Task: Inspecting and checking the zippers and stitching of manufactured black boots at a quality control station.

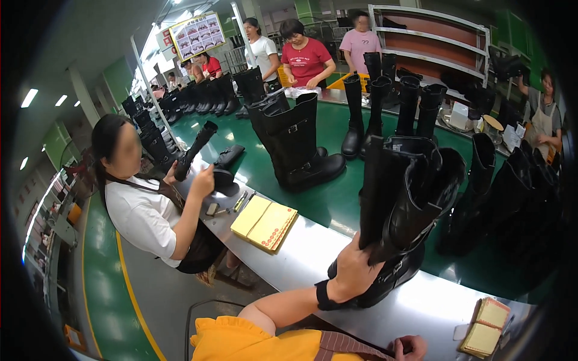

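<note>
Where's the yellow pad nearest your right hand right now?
The yellow pad lies at the lower right of the head view, on the steel bench edge, just right of the right hand and below the black boot the left hand holds.

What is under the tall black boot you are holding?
The boot stands on the shiny metal bench edge, left hand gripping its back. The sole's contact is hidden by the foot.
</note>
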